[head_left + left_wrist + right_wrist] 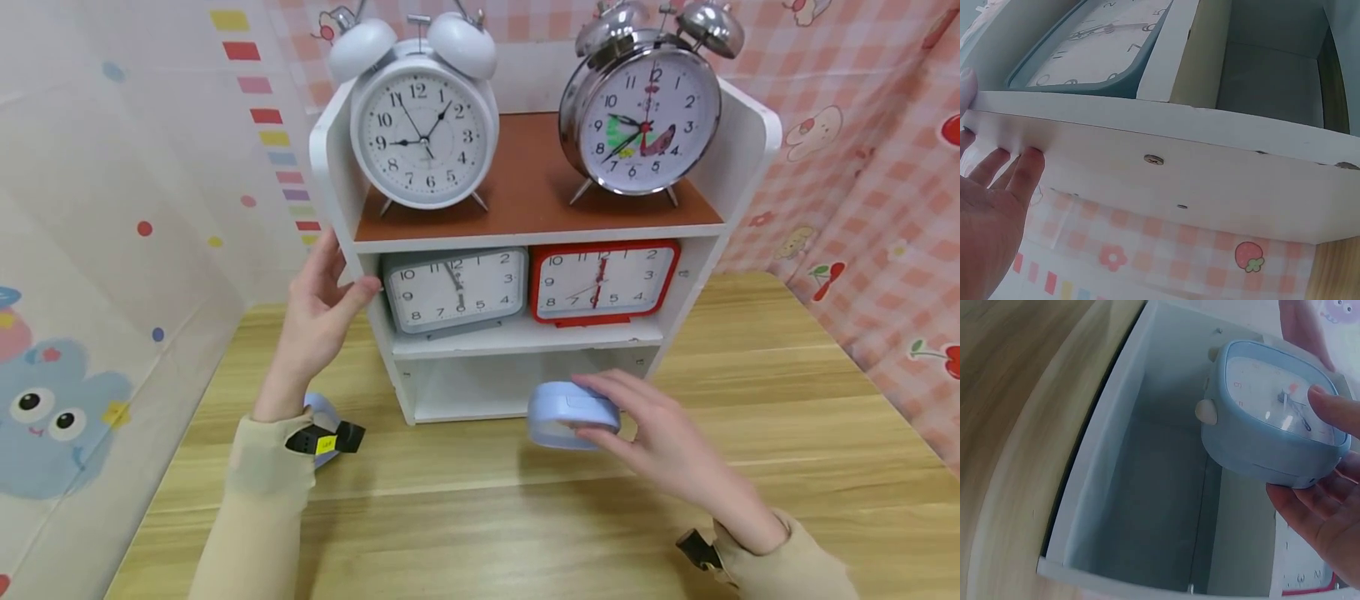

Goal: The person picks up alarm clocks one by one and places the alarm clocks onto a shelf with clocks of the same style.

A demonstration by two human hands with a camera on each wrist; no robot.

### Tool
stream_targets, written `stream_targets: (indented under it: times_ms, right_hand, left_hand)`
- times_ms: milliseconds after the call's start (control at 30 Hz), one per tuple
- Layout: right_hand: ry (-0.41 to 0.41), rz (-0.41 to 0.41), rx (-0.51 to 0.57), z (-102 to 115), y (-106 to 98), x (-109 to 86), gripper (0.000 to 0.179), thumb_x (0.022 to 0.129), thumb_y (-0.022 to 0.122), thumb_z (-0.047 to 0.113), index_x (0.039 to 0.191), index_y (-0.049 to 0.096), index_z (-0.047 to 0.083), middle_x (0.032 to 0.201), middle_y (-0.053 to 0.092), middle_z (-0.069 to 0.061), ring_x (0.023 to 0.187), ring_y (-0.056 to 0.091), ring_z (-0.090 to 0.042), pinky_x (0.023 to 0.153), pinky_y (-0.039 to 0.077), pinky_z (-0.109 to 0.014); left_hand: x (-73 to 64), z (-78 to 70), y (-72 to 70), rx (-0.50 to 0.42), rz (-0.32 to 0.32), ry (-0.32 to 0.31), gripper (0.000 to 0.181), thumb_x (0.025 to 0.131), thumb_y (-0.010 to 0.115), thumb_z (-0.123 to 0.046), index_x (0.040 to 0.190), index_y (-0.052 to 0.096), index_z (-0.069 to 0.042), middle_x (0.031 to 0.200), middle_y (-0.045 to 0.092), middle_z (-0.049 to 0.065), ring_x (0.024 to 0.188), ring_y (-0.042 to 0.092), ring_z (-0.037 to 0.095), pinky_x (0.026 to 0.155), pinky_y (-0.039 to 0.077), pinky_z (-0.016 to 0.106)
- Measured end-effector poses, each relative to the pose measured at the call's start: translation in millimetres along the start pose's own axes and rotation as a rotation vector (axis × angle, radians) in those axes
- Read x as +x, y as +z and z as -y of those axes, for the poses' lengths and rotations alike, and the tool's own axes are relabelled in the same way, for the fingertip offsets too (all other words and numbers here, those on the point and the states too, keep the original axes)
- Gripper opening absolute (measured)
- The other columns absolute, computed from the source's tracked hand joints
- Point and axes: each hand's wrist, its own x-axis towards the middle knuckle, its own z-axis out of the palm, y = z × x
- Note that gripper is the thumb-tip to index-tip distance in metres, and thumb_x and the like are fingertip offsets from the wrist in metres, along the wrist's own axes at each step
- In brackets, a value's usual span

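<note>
My right hand (660,429) holds a small light-blue alarm clock (567,408), thumb on its face side and fingers around the back. It hangs in front of the bottom compartment of a white shelf unit (525,346). Small pale knobs stick out of the clock (1269,419) in the right wrist view. At the shelf's left side, my left hand (318,308) grips the side panel (1110,134), thumb over the front edge and fingers against the outer face. On the middle shelf sit a grey clock (457,292) and a red-framed clock (600,283).
A white twin-bell clock (425,137) and a silver twin-bell clock (641,125) stand on the brown top shelf (525,183). Another light-blue object (321,408) lies on the wooden table (465,517), partly hidden behind my left wrist. Patterned cloth (862,167) surrounds the table.
</note>
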Motion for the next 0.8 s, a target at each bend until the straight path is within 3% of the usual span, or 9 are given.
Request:
stream_targets:
  times_ms: [400,533,800]
  right_hand:
    - [0.043,0.053,0.099,6.0,29.8,18.1,0.053,0.089,0.084,0.015,0.139,0.065,0.011,0.125,0.073,-0.002,0.107,0.071,-0.016,0.088,0.064,-0.032]
    - [0.046,0.063,0.111,7.2,36.8,21.8,0.052,0.090,0.083,0.015,0.139,0.065,0.009,0.124,0.073,-0.004,0.105,0.071,-0.017,0.086,0.064,-0.031]
    - [0.070,0.099,0.128,5.2,49.0,29.5,0.052,0.092,0.082,0.018,0.140,0.064,0.009,0.123,0.074,-0.006,0.102,0.071,-0.017,0.082,0.062,-0.026]
  left_hand:
    - [-1.0,-1.8,-1.0,0.018,0.006,-0.017,0.071,0.100,0.064,0.001,0.164,0.034,-0.008,0.163,0.046,0.001,0.144,0.050,0.011,0.108,0.054,0.016]
    - [-1.2,-2.3,-1.8,0.022,0.006,-0.014,0.070,0.101,0.065,-0.001,0.164,0.034,-0.007,0.165,0.044,0.004,0.144,0.049,0.012,0.107,0.054,0.016]
    - [-0.4,-2.9,-1.0,0.020,0.009,-0.018,0.072,0.100,0.063,0.004,0.164,0.033,-0.007,0.163,0.046,0.000,0.143,0.050,0.011,0.106,0.055,0.017]
